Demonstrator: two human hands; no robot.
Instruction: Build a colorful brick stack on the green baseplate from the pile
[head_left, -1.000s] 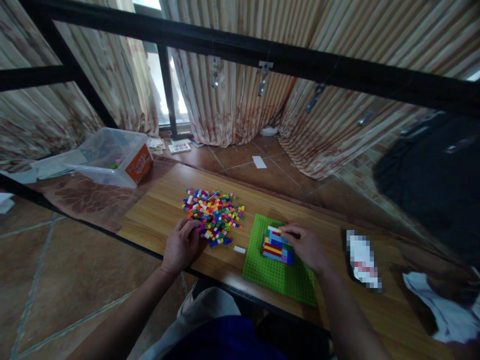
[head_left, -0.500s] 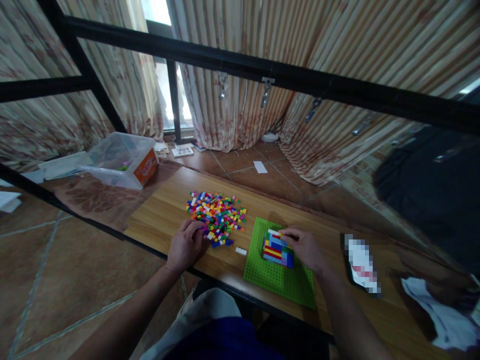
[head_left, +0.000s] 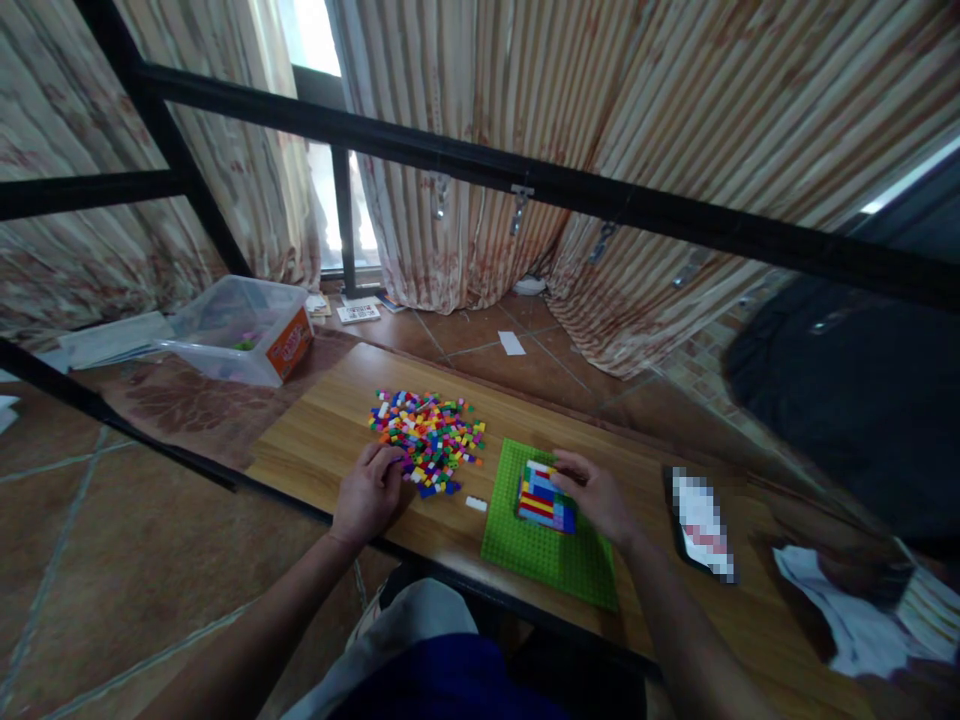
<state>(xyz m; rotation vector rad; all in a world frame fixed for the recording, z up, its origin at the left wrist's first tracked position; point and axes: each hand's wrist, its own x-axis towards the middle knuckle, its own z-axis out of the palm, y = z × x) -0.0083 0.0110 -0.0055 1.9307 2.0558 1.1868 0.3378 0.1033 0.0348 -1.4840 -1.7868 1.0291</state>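
Note:
My left hand (head_left: 367,495) rests at the near left edge of a pile of small coloured toy bricks (head_left: 442,425), its fingers curled together. Whatever they grip is too small to make out. On a green studded baseplate (head_left: 547,570) stands a low block of stacked bricks (head_left: 546,505), striped in red, yellow, blue and white. My right hand (head_left: 598,500) is at the block's far right corner, thumb and forefinger apart, with no brick visible between them. A single white brick (head_left: 476,504) lies on the table between pile and baseplate.
The wooden table (head_left: 315,440) bears a phone-like object (head_left: 701,525), partly blurred out, and white cloth or paper (head_left: 832,605) at right. A clear plastic box (head_left: 232,330) with an orange label stands beyond the left end. A black metal rail (head_left: 450,160) crosses ahead.
My right thumb and forefinger have parted at the block's far corner, where they were pinched together. My left hand stays at the pile. The whole view has shifted slightly.

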